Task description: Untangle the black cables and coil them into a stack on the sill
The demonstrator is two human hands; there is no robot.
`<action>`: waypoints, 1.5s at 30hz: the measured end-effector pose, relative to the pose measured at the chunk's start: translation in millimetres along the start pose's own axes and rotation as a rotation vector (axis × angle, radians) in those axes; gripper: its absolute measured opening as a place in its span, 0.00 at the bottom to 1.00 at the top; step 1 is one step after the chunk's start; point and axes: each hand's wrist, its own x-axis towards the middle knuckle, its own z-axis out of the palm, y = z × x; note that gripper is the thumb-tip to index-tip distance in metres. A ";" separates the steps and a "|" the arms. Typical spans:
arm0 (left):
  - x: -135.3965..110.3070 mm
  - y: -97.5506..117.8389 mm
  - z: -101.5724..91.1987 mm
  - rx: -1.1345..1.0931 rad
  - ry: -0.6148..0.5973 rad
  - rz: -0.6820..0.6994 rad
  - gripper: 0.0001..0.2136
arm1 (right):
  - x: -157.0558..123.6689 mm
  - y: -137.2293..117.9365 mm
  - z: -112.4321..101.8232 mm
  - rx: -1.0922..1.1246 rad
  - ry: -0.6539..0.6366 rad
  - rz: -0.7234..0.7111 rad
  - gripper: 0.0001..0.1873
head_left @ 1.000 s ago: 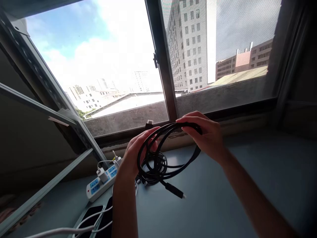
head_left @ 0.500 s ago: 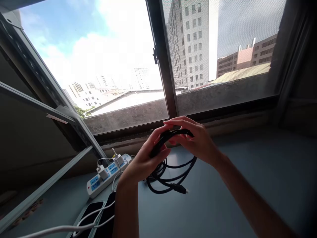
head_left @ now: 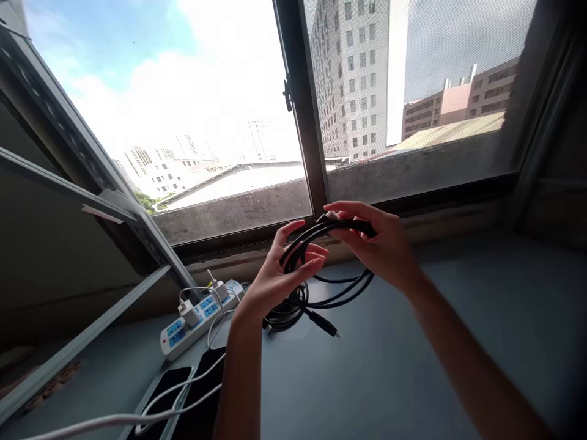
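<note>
I hold a coiled black cable (head_left: 342,292) in front of the window, above a grey desk (head_left: 481,318). My left hand (head_left: 279,278) curls round the left side of the loops, its fingers partly spread. My right hand (head_left: 378,247) pinches the top of the coil near one plug. The lower loops hang down to the desk, and a free plug end (head_left: 323,324) sticks out to the right beneath my left hand.
A white power strip (head_left: 197,315) with blue sockets and white chargers lies at the left. Two dark phones (head_left: 183,397) with white cables lie at the near left edge. A slanted metal frame (head_left: 92,183) stands at the left, and the window frame (head_left: 302,122) runs behind my hands.
My hands moved together, then apart again, with the cable; the loops have gathered tighter and my right hand has risen a little. The view shifted slightly.
</note>
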 end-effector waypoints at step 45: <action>-3.1 3.0 -20.7 -0.461 0.149 -0.177 0.26 | -5.6 5.2 13.5 -0.143 0.111 -0.191 0.26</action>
